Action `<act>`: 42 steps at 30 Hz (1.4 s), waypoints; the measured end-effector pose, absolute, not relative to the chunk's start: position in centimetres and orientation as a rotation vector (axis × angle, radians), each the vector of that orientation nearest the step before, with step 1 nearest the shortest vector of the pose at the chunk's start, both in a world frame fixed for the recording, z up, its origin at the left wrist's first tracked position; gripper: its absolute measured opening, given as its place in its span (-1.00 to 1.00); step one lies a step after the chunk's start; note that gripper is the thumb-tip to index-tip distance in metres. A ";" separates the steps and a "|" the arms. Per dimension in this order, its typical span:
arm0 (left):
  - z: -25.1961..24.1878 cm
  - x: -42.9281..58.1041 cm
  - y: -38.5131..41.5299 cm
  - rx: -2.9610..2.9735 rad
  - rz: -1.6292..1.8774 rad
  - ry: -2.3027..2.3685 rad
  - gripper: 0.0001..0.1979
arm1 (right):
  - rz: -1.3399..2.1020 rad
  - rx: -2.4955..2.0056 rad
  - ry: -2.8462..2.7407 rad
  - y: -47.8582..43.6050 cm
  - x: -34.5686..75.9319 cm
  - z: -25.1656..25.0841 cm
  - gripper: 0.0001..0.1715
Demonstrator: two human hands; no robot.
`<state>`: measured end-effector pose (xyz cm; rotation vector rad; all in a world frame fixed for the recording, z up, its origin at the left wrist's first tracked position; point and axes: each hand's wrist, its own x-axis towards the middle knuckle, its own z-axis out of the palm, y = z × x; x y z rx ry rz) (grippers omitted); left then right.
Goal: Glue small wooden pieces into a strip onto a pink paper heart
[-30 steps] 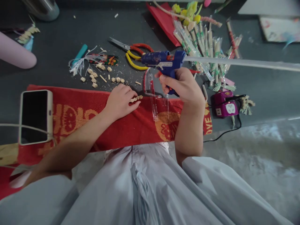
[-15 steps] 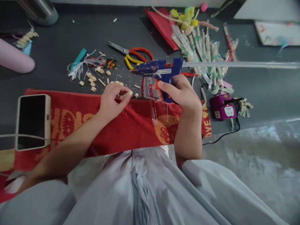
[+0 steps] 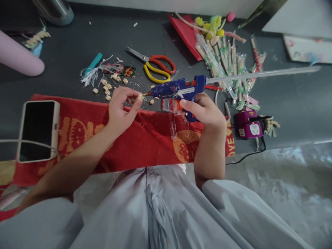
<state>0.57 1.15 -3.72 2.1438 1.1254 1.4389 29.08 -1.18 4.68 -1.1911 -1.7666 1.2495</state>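
My right hand (image 3: 204, 110) grips a blue hot glue gun (image 3: 176, 89) with a long clear glue stick (image 3: 261, 74) out of its back. The nozzle points left and meets a small tan wooden piece (image 3: 140, 97) pinched in the fingers of my left hand (image 3: 120, 107). Both hands hover over a red towel with gold print (image 3: 145, 138) laid along the dark table's near edge. More small tan pieces (image 3: 106, 88) lie scattered on the table beyond my left hand.
Red and yellow scissors (image 3: 155, 65) lie behind the glue gun. Wrapped sticks (image 3: 228, 58) are piled at the back right, beside a purple power plug (image 3: 247, 126) with a black cord. A phone (image 3: 38, 129) rests on the towel at left. A teal tube (image 3: 93, 63) lies by white threads.
My left hand lifted the tan piece off the towel and raised it. My right hand lowered the glue gun and brought its nozzle to the piece.
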 end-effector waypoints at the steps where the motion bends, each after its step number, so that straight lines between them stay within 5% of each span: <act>1: -3.5 0.5 1.0 2.163 1.403 1.139 -0.68 | 1.255 -1.194 -1.758 -1.2 29.0 4.7 -0.28; 11: -2.7 0.5 0.6 2.188 1.253 1.240 -0.57 | 1.324 -1.187 -1.698 -1.2 28.9 4.4 -0.31; 42: -2.6 0.7 0.4 2.213 1.277 1.270 -0.66 | 1.297 -1.163 -1.725 -1.1 29.2 4.3 -0.20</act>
